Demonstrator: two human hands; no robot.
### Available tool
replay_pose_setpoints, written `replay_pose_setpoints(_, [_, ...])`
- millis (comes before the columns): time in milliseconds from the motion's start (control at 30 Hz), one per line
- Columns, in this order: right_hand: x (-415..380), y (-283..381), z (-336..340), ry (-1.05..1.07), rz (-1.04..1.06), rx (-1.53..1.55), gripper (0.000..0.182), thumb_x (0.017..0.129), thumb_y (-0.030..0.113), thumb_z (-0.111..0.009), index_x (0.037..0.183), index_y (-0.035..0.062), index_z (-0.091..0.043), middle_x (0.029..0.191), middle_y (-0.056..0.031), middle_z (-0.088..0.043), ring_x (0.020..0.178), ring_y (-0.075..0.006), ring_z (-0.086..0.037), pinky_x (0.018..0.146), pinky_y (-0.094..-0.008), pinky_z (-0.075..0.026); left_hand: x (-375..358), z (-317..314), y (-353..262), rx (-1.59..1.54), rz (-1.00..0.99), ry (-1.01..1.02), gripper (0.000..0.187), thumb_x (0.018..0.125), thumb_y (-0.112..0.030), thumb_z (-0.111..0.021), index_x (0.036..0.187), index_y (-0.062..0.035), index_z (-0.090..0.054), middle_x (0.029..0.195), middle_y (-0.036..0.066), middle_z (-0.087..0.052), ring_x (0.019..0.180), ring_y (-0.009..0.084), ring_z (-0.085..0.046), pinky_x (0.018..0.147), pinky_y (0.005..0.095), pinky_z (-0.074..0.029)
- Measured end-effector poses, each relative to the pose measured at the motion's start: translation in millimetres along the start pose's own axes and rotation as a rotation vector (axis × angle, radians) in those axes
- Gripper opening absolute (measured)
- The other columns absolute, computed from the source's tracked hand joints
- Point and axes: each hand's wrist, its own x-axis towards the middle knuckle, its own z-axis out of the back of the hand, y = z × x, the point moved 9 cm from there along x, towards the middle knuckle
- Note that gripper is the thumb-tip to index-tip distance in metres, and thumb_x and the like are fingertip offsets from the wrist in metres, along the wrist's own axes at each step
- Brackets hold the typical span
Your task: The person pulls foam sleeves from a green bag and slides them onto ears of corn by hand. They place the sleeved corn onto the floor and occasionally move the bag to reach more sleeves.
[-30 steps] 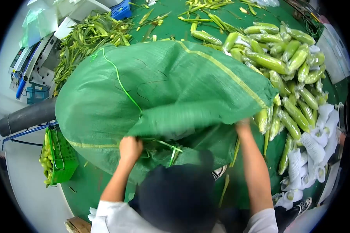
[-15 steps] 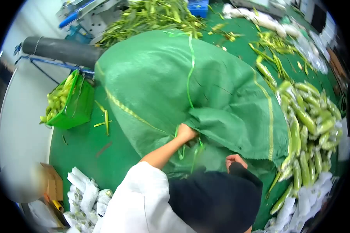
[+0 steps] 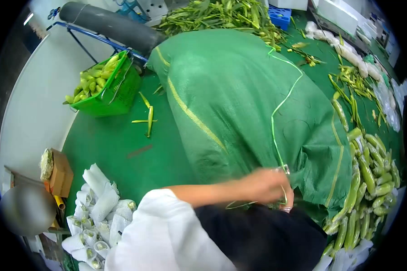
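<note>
A large, bulging green woven sack (image 3: 239, 90) with yellow stripes lies in front of me. A light green string (image 3: 273, 118) runs down over it to its gathered near end. My left hand (image 3: 264, 185), blurred by motion, is curled closed at that end, with the string at its fingers and a loose loop hanging below. Just behind it, my right hand (image 3: 288, 198) is at the sack's gathered end. Most of its fingers are hidden by the left hand, so its grip does not show.
At left stands a green crate (image 3: 117, 92) of corn ears beside a blue-framed trolley (image 3: 99, 38). White-netted bundles (image 3: 104, 203) lie lower left. Wrapped corn ears (image 3: 366, 174) are heaped at right. A pile of husks (image 3: 217, 18) and a blue crate (image 3: 279, 18) are behind the sack.
My left hand has moved right across the sack's near end, meeting my right hand, which was apart from it. The view has shifted, so surroundings sit further right.
</note>
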Motion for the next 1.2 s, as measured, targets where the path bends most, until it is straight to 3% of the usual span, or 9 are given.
replay_pose_setpoints(200, [-60.0, 86.8, -104.7, 0.186, 0.255, -0.1, 0.037, 0.088, 0.009, -0.055, 0.122, -0.0033, -0.048, 0.122, -0.0087, -0.051, 0.114, -0.0186, -0.047, 0.097, -0.0298, -0.036, -43.7, -22.2, 92.1, 0.318, 0.496, 0.14, 0.075, 0.067, -0.02, -0.074, 0.125, 0.0062, -0.033, 0.106, 0.027, -0.047, 0.099, 0.0405, -0.049, 0.086, 0.043, -0.042])
replay_pose_setpoints(367, [-74.7, 109.6, -91.2, 0.295, 0.313, -0.271, 0.037, 0.088, 0.007, -0.052, 0.124, -0.0038, -0.046, 0.126, -0.0103, -0.049, 0.116, -0.0196, -0.044, 0.099, -0.0314, -0.033, -57.4, -15.8, 92.0, -0.326, 0.617, 0.136, 0.093, 0.067, -0.021, -0.079, 0.135, 0.0003, -0.019, 0.128, 0.021, -0.038, 0.12, 0.028, -0.039, 0.101, 0.0348, -0.032])
replay_pose_setpoints(500, [-71.5, 139.5, -94.9, 0.08, 0.443, -0.21, 0.035, 0.087, 0.008, -0.054, 0.12, -0.0019, -0.049, 0.12, -0.0097, -0.052, 0.106, -0.0202, -0.05, 0.093, -0.0316, -0.037, -71.1, 17.7, 79.7, -0.838, 0.865, -0.013, 0.089, 0.074, -0.014, -0.074, 0.141, -0.0079, -0.015, 0.128, 0.015, -0.039, 0.115, 0.0243, -0.044, 0.1, 0.0361, -0.032])
replay_pose_setpoints(633, [-48.8, 130.5, -46.2, -0.074, 0.31, 0.036, 0.038, 0.086, 0.011, -0.058, 0.121, -0.0003, -0.047, 0.118, -0.009, -0.054, 0.104, -0.0218, -0.053, 0.087, -0.0341, -0.043, -72.7, 115.4, 60.3, -0.972, 0.821, -0.266, 0.077, 0.073, -0.009, -0.07, 0.136, -0.0144, -0.027, 0.105, 0.009, -0.051, 0.082, 0.0123, -0.052, 0.064, 0.0291, -0.046])
replay_pose_setpoints(733, [-64.4, 100.9, -32.3, 0.278, 0.144, 0.249, 0.045, 0.078, 0.001, -0.058, 0.121, -0.0002, -0.046, 0.114, -0.0105, -0.056, 0.101, -0.0243, -0.056, 0.082, -0.0336, -0.046, -29.2, 278.8, 80.1, -0.495, 0.453, -0.594, 0.068, 0.069, -0.019, -0.061, 0.131, -0.0066, -0.034, 0.09, 0.008, -0.055, 0.076, 0.018, -0.055, 0.066, 0.0305, -0.048])
replay_pose_setpoints(867, [-58.6, 60.2, -3.1, 0.255, -0.026, 0.199, 0.049, 0.072, -0.005, -0.056, 0.12, -0.0007, -0.046, 0.104, -0.0113, -0.059, 0.088, -0.0247, -0.059, 0.073, -0.0329, -0.048, 46.3, 434.2, 79.8, 1.306, 0.241, -0.666, 0.074, 0.069, -0.02, -0.064, 0.133, -0.0038, -0.032, 0.105, 0.019, -0.055, 0.094, 0.0342, -0.056, 0.08, 0.0423, -0.046])
replay_pose_setpoints(1033, [39.5, 0.4, 70.6, 0.074, 0.198, -0.78, 0.04, 0.075, 0.0, -0.051, 0.114, 0.0017, -0.051, 0.096, -0.0132, -0.061, 0.08, -0.0259, -0.06, 0.071, -0.0359, -0.049, -8.8, 539.2, 267.4, 0.979, 0.859, -0.738, 0.066, 0.07, -0.028, -0.064, 0.126, 0.0001, -0.041, 0.119, 0.029, -0.049, 0.109, 0.0431, -0.049, 0.093, 0.0438, -0.041])
replay_pose_setpoints(1133, [48.1, 29.2, 43.0, -0.014, -0.029, 0.491, 0.04, 0.081, 0.026, -0.051, 0.113, 0.0021, -0.053, 0.107, -0.0146, -0.059, 0.097, -0.0279, -0.057, 0.086, -0.0406, -0.046, -37.2, 531.9, 290.5, 0.951, 0.938, -0.738, 0.065, 0.068, -0.033, -0.065, 0.12, 0.002, -0.047, 0.116, 0.03, -0.051, 0.107, 0.0416, -0.052, 0.092, 0.0423, -0.042])
replay_pose_setpoints(1200, [60.8, 43.5, 56.5, 0.117, 0.109, 0.574, 0.057, 0.082, 0.046, -0.049, 0.116, 0.0002, -0.051, 0.118, -0.015, -0.055, 0.106, -0.0279, -0.053, 0.092, -0.0429, -0.042, -53.0, 548.3, 304.8, 0.905, 0.853, -0.766, 0.068, 0.068, -0.033, -0.065, 0.123, 0.001, -0.046, 0.115, 0.031, -0.052, 0.106, 0.0403, -0.054, 0.091, 0.0418, -0.043])
